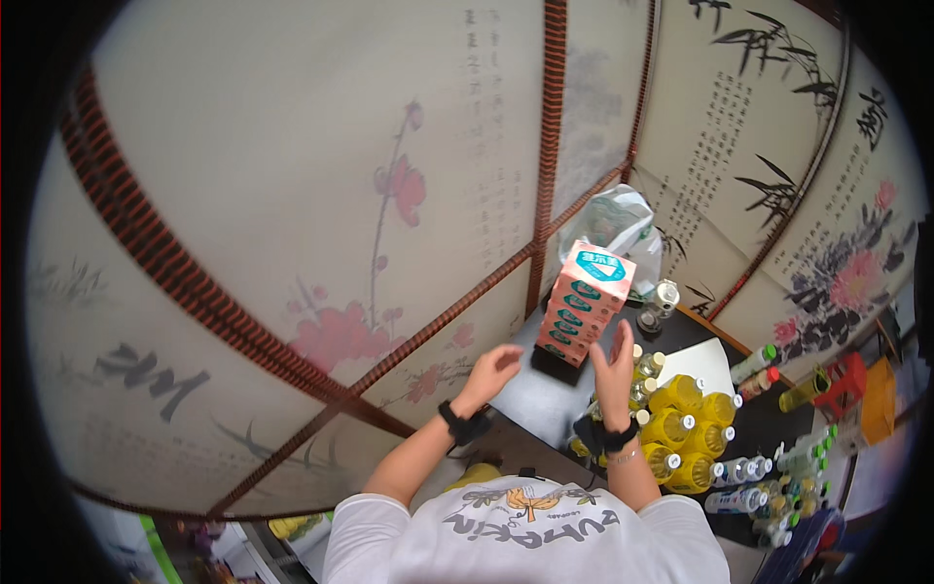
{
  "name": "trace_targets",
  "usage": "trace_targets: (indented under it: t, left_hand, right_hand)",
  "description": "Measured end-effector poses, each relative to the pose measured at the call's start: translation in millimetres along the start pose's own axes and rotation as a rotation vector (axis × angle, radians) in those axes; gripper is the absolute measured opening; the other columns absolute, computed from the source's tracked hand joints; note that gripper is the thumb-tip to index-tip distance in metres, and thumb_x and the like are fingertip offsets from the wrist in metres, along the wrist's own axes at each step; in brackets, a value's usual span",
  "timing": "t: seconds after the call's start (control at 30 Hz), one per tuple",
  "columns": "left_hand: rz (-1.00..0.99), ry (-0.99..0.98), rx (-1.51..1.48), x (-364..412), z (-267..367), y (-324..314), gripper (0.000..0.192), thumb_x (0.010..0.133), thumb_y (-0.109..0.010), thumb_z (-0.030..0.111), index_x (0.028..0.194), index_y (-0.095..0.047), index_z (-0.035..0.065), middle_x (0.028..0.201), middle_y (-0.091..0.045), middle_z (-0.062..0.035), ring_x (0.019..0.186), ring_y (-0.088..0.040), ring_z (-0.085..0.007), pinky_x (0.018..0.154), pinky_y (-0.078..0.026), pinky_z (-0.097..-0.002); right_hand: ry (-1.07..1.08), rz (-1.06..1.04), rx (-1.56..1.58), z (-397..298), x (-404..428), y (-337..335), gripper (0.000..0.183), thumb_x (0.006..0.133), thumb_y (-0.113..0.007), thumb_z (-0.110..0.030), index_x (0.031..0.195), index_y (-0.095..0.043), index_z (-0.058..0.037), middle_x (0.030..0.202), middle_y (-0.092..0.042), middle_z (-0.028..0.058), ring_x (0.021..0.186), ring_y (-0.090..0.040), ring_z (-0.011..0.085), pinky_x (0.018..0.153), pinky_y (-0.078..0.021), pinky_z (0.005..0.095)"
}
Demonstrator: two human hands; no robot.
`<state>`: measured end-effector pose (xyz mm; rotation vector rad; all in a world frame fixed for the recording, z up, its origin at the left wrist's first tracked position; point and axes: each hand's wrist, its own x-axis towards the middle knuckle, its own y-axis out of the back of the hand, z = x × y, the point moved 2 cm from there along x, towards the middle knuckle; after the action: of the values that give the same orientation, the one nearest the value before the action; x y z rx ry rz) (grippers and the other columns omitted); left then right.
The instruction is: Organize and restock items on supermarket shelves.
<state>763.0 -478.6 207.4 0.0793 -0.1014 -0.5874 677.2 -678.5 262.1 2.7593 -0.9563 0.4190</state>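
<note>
Several pink boxes with teal printed patches form a tall stack (584,299) on the dark tabletop (540,387). My left hand (492,376) is in the air to the left of the stack, fingers slightly curled and apart, holding nothing. To the right of the boxes, my right hand (614,369) is raised with fingers and thumb spread; whether it touches the lower boxes cannot be told. Both wrists wear black bands. Just right of that hand stand several bottles of yellow liquid (678,427) with white caps, and my right forearm partly hides smaller bottles.
A translucent plastic bag (620,219) sits behind the stack, beside a clear bottle (657,306). A white sheet (697,365) lies behind the yellow bottles. More capped bottles (737,500) crowd the table's right side. Painted folding screens (438,241) enclose the left and back.
</note>
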Motion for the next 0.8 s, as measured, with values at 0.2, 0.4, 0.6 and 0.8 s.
trace_targets:
  t: [0.2,0.4,0.6,0.8]
  left_hand:
    - [0.201,0.299,-0.014,-154.0,-28.7,14.8,0.025,0.083,-0.055,0.008,0.107,-0.054,-0.0008,0.102,-0.058,-0.0069,0.094,-0.054,-0.012,0.083,-0.043,-0.0257]
    - [0.668,0.269,-0.198,-270.5,-25.3,6.2,0.027,0.083,-0.056,0.01,0.108,-0.053,-0.001,0.103,-0.058,-0.0065,0.094,-0.055,-0.0115,0.082,-0.044,-0.0247]
    - [0.98,0.255,0.056,-369.6,25.8,-2.7,0.027,0.084,-0.055,0.012,0.108,-0.052,-0.0002,0.103,-0.058,-0.0099,0.093,-0.056,-0.0142,0.081,-0.045,-0.0268]
    - [1.419,0.211,0.091,-479.1,55.0,-24.7,0.025,0.083,-0.054,0.007,0.106,-0.053,-0.0017,0.099,-0.06,-0.0097,0.092,-0.057,-0.0137,0.08,-0.045,-0.0258]
  right_hand:
    - [-0.113,-0.578,0.164,12.6,-79.8,-37.7,0.046,0.079,-0.057,0.001,0.122,-0.04,0.0022,0.121,-0.045,0.0112,0.112,-0.045,0.0189,0.095,-0.0349,0.0295]
    - [-0.246,-0.927,0.239,-10.3,-143.2,-83.9,0.029,0.081,-0.054,-0.001,0.109,-0.052,0.0035,0.102,-0.058,0.0095,0.095,-0.054,0.0166,0.085,-0.0422,0.0278]
    - [-0.186,-1.373,0.297,-34.1,-224.8,-139.2,0.024,0.082,-0.053,-0.001,0.106,-0.053,0.0042,0.1,-0.058,0.0082,0.089,-0.055,0.0141,0.082,-0.0433,0.0254]
    - [-0.224,-1.796,0.332,-62.8,-322.3,-170.5,0.025,0.082,-0.056,-0.004,0.106,-0.053,0.0038,0.1,-0.059,0.0091,0.091,-0.056,0.0158,0.081,-0.044,0.0263]
